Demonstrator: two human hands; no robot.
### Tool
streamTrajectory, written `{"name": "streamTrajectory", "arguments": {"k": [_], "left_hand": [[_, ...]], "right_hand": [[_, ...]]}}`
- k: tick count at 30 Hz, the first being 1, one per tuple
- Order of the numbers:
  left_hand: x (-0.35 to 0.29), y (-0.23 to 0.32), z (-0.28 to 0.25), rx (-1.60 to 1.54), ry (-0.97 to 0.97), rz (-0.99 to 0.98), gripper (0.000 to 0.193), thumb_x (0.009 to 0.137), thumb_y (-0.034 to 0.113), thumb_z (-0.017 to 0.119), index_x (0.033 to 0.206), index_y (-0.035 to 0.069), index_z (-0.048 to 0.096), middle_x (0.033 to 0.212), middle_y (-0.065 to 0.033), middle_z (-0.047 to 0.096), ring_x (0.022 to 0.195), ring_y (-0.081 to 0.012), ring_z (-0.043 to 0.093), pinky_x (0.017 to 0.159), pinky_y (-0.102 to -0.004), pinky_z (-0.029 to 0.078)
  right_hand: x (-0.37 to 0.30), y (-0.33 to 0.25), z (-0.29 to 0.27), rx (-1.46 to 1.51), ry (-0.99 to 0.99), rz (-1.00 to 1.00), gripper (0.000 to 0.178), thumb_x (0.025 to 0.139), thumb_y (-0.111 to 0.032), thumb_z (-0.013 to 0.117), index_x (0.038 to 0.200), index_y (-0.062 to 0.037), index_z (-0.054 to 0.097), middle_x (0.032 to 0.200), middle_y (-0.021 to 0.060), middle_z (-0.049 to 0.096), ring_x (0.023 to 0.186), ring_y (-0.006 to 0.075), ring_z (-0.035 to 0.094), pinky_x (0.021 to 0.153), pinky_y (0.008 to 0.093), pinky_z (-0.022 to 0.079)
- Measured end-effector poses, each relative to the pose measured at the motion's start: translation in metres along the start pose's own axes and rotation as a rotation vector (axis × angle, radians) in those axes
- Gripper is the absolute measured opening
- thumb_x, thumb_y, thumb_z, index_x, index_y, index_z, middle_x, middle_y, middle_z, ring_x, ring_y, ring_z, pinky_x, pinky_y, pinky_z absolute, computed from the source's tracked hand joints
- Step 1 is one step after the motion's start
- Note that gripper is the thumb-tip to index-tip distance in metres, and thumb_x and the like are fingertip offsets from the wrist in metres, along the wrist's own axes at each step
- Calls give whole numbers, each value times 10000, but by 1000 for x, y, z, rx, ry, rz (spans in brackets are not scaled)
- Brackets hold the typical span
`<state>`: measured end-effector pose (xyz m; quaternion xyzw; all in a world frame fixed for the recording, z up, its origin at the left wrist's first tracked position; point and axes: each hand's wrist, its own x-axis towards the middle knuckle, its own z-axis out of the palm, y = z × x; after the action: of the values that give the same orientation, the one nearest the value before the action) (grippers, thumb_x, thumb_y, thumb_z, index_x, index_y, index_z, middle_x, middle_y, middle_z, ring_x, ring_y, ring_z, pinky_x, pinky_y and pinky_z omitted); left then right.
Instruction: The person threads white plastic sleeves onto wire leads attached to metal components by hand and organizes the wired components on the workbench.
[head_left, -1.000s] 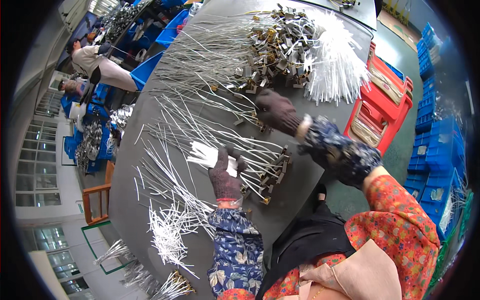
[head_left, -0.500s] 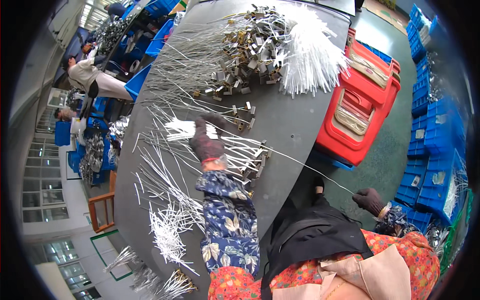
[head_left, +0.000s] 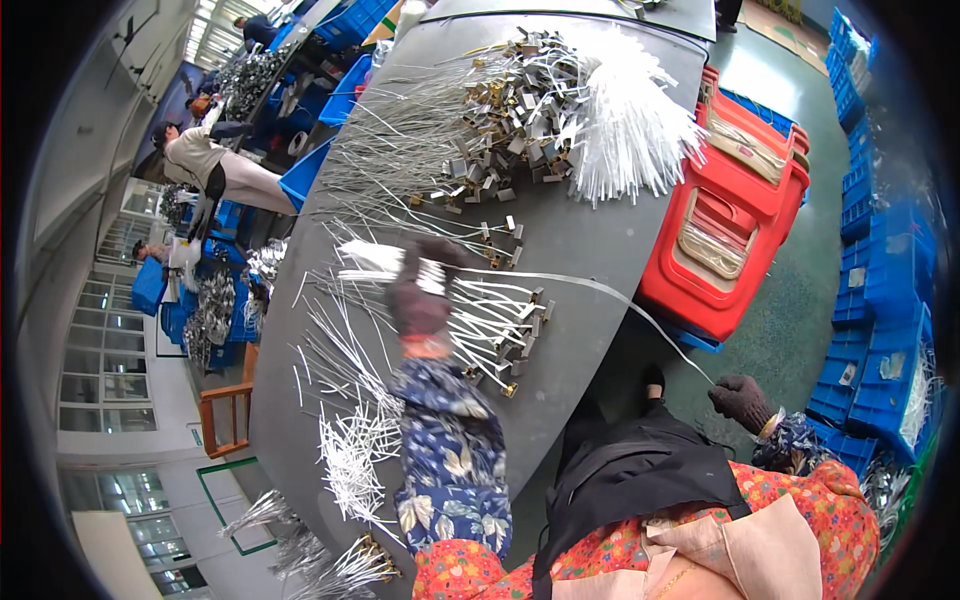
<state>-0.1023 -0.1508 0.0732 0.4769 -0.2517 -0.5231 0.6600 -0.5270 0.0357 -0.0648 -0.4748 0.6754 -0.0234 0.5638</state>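
Observation:
In a dark knitted glove, my left hand [head_left: 422, 292] is closed over a bundle of white wires [head_left: 490, 318] at the middle of the table. Small metal end blocks [head_left: 520, 345] fan out to the right of that hand, and the bundle's dense white end [head_left: 368, 256] sticks out on its left. My right hand [head_left: 740, 402], gloved alike, is off the table's right edge and pinches the end of a long white strand [head_left: 625, 298]. That strand bows across to the bundle by my left hand, looking smeared. How it meets the bundle is hidden.
On the grey table [head_left: 560, 400] lie a large heap of wires with metal ends [head_left: 510, 115], a white bunch [head_left: 635, 120] and loose white pieces [head_left: 355, 450]. Red bins [head_left: 715, 245] and stacked blue crates [head_left: 895, 265] stand right. A co-worker [head_left: 205, 160] is far left.
The view has shifted slightly. The strand between my hands, thin and nearly straight before, now arches and blurs. My left hand is blurred by motion; my right hand still pinches the strand's end.

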Motion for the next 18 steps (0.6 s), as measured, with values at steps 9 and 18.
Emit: {"name": "streamTrajectory", "arguments": {"k": [9,18], "left_hand": [[-19,-26,-45,18,323,-194,329,893,340,642,895,13,597,540,26,409,441,-113,381,387,-267,316],[-9,-33,-72,-92,260,32,282,930,305,585,931,24,608,790,-83,631,670,-195,627,641,-348,561]], "right_hand": [[7,43,-1,-772,186,-451,248,793,-293,660,745,-50,653,655,132,608,596,292,584,553,400,458],[1,29,-10,-412,-49,-69,309,751,-341,682,810,-37,670,696,188,606,652,339,596,602,434,440]]}}
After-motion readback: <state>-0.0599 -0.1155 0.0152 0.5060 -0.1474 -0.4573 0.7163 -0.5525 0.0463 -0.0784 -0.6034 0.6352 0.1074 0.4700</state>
